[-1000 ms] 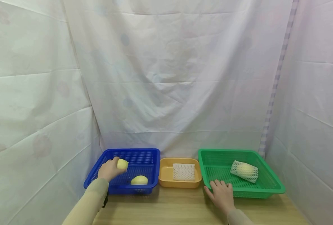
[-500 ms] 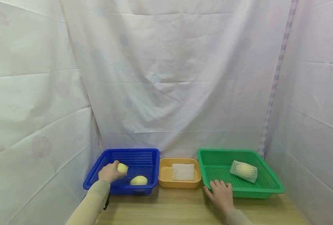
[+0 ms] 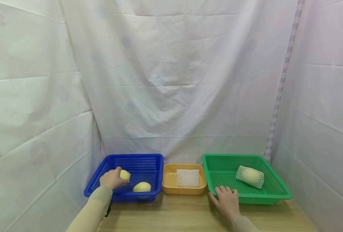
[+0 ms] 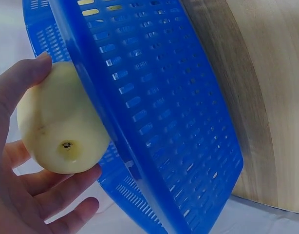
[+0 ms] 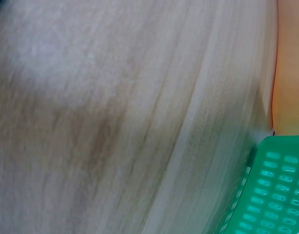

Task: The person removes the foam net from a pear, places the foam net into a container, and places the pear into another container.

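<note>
In my left hand [image 3: 112,179] is a pale yellow pear [image 4: 64,117], thumb on one side and fingers on the other. Its dimpled end shows a small dark spot in the left wrist view. The hand is over the near left part of a blue basket [image 3: 139,195]. A second pear [image 3: 142,187] lies in that basket, close to its front wall. On the right, my right hand [image 3: 227,201] rests with its fingers over the front left rim of a green basket [image 3: 264,196]. A pear in a white foam net [image 3: 250,176] lies inside it.
Between the two baskets stands a yellow-orange tray [image 3: 184,191] with white foam netting [image 3: 187,178] in it. All sit on a light wooden table [image 3: 171,216]. Pale cloth [image 3: 171,80] hangs behind and at both sides.
My left hand has lowered a little into the blue basket, still holding the pear. The right hand has stayed on the green rim. The head view has shifted slightly.
</note>
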{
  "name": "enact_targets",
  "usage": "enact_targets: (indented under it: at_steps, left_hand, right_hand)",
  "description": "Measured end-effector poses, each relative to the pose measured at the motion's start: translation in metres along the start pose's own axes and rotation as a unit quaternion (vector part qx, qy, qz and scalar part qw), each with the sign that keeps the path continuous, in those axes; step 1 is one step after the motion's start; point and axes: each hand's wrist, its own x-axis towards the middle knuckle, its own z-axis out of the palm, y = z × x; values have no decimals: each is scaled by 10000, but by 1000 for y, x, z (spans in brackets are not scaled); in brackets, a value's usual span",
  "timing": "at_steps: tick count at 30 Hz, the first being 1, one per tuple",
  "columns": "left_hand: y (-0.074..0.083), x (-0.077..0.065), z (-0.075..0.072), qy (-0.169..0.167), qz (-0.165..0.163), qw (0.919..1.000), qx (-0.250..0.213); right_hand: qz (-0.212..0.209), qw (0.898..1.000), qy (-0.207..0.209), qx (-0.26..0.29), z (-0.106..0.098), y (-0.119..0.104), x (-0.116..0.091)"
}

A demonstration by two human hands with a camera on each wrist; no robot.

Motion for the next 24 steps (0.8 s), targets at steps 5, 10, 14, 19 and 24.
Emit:
enact_targets:
  at_steps: [5,10,14,19,24]
  left_hand:
    - [-2,1,2,-55,-73,9999,97]
    - [-1,-1,3,-120,-172,9997,132]
    - [1,-3,4,-102,-162,9998,104]
    - [1,-2,8,-94,-186,9998,56]
    - [2,0,9,-206,-226,9995,69]
  right_hand:
    - [9,10000,11,12,2,1,0]
    - [-8,10000,39,-10,1,1,0]
    - [-7,9999,106,23,2,1,-1]
    - [-33,9998,165,61,3,1,0]
    - [-27,9998,189,29,5,2,0]
